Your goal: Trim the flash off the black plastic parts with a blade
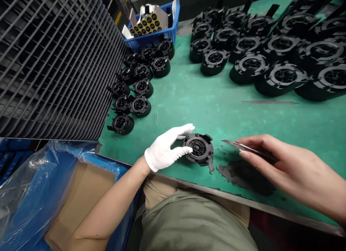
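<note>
— Olive cloth (189, 222) over the lap lies nearest of all. What containers sit beside it?
— Low on the left, a blue bin (113, 168) is lined with cardboard (83, 193), with clear plastic (35, 179) bunched over its edge; the frame cuts off part of it. Far back, a blue crate (169, 27) holds white paper (146, 9) and a yellow sheet dotted with black (146, 25).
— Anything hard to make out?
— A slatted grey rack (54, 63) runs out of the frame, and I can't tell whether the dark patch (243, 177) on the green desk (216, 114) is stain or shadow.
— And the hands?
— The left hand (162, 148), white-gloved, has fingers and thumb closed on the rim of a black round part (198, 148), which sits near the desk's front edge. The right hand (286, 168), bare, pinches a slim metal blade (243, 146), its tip just beside that part, not touching.
— Any more parts?
— Rows of matching black parts (140, 85) stand farther back.
</note>
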{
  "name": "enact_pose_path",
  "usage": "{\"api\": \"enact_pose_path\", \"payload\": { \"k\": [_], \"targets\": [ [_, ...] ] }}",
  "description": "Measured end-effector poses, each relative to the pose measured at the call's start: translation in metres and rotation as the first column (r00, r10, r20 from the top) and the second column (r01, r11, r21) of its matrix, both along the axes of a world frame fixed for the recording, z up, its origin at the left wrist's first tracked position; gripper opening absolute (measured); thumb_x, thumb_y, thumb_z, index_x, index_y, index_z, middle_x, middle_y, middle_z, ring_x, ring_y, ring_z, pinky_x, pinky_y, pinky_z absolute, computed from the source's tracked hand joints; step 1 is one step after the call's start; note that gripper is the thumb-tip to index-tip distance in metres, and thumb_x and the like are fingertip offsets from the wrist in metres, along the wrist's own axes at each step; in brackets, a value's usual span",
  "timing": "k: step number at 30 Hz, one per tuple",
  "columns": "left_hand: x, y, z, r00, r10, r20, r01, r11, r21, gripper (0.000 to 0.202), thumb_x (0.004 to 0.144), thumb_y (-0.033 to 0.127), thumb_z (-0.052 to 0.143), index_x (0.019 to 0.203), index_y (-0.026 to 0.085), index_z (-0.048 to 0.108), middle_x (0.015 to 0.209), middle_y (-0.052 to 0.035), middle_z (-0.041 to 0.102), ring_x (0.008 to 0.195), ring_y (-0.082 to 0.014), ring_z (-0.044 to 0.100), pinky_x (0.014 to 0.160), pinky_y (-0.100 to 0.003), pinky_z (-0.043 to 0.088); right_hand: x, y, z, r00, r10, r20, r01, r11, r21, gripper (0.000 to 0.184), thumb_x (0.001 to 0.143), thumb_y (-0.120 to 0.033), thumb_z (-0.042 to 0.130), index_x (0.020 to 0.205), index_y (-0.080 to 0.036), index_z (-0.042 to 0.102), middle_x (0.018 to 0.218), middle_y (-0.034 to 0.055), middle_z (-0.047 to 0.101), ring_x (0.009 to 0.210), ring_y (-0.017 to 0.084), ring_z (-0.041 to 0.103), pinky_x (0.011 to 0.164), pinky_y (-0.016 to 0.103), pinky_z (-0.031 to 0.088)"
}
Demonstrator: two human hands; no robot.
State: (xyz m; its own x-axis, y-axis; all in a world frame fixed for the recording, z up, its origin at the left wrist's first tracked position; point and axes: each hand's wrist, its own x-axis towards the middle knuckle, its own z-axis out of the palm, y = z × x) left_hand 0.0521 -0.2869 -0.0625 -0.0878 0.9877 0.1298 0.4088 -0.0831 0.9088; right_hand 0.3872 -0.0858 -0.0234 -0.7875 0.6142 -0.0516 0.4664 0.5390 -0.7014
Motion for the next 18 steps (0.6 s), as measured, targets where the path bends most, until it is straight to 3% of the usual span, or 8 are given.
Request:
{"api": "enact_pose_path", "payload": {
  "k": [2,4,6,9,12,15,18],
  "targets": [
    [0.006,-0.002,0.002,0.996,0.073,-0.052,-0.075,0.996,-0.040,0.106,0.103,0.084,0.103,0.185,0.027,0.068,0.179,-0.0265,0.081,0.164,-0.0474,0.085,0.125,-0.063,0.080,-0.004,0.003,-0.003,0.990,0.131,-0.043,-0.125,0.984,0.131,0.051,0.131,-0.073,0.057,0.133,-0.032,0.087,0.113,0.0073,0.095,0.084,0.024,0.088,0.079,0.035,0.070],
    [0.015,0.001,0.003,0.983,0.086,-0.161,-0.099,0.992,-0.077,0.133,0.074,0.092,0.118,0.179,0.025,0.072,0.175,-0.0276,0.082,0.164,-0.0542,0.083,0.131,-0.072,0.076,-0.008,0.004,-0.005,0.966,0.250,-0.063,-0.223,0.933,0.283,0.040,0.135,-0.056,0.058,0.138,-0.029,0.087,0.113,0.0082,0.093,0.088,0.024,0.088,0.083,0.035,0.069],
    [0.023,0.011,0.003,0.964,0.069,-0.256,-0.094,0.992,-0.088,0.138,0.057,0.095,0.123,0.167,0.024,0.079,0.164,-0.0246,0.087,0.158,-0.0559,0.084,0.137,-0.076,0.072,-0.013,0.007,-0.006,0.942,0.331,-0.050,-0.279,0.860,0.427,0.035,0.135,-0.046,0.059,0.141,-0.025,0.087,0.110,0.0080,0.090,0.086,0.023,0.085,0.080,0.035,0.066],
    [0.030,0.025,0.002,0.947,0.054,-0.316,-0.081,0.994,-0.074,0.111,0.061,0.098,0.119,0.139,0.026,0.089,0.138,-0.0177,0.093,0.136,-0.0490,0.092,0.124,-0.066,0.078,-0.022,0.010,-0.007,0.915,0.402,-0.016,-0.320,0.752,0.577,0.033,0.135,-0.037,0.060,0.145,-0.022,0.087,0.103,0.0065,0.086,0.084,0.023,0.081,0.075,0.036,0.060],
    [0.032,0.031,0.001,0.944,0.051,-0.326,-0.071,0.996,-0.050,0.097,0.065,0.098,0.118,0.125,0.027,0.090,0.125,-0.0131,0.093,0.120,-0.0425,0.094,0.108,-0.056,0.081,-0.029,0.012,-0.007,0.906,0.423,0.002,-0.324,0.691,0.645,0.030,0.133,-0.031,0.061,0.144,-0.020,0.087,0.099,0.0058,0.083,0.082,0.023,0.077,0.074,0.037,0.057],
    [0.032,0.030,-0.001,0.950,0.082,-0.303,-0.090,0.996,-0.013,0.099,0.061,0.096,0.121,0.125,0.028,0.090,0.124,-0.0117,0.094,0.119,-0.0415,0.094,0.106,-0.053,0.081,-0.034,0.010,-0.008,0.913,0.404,0.063,-0.346,0.681,0.646,0.034,0.134,-0.032,0.057,0.144,-0.021,0.088,0.099,0.0066,0.085,0.084,0.024,0.077,0.073,0.039,0.056],
    [0.033,0.028,-0.002,0.954,0.089,-0.285,-0.098,0.995,-0.019,0.097,0.063,0.094,0.121,0.127,0.028,0.091,0.127,-0.0124,0.095,0.122,-0.0420,0.095,0.107,-0.053,0.081,-0.036,0.008,-0.006,0.915,0.381,0.129,-0.381,0.717,0.584,0.045,0.135,-0.035,0.049,0.144,-0.023,0.091,0.097,0.0086,0.084,0.085,0.027,0.079,0.074,0.041,0.057]
  ]
}}
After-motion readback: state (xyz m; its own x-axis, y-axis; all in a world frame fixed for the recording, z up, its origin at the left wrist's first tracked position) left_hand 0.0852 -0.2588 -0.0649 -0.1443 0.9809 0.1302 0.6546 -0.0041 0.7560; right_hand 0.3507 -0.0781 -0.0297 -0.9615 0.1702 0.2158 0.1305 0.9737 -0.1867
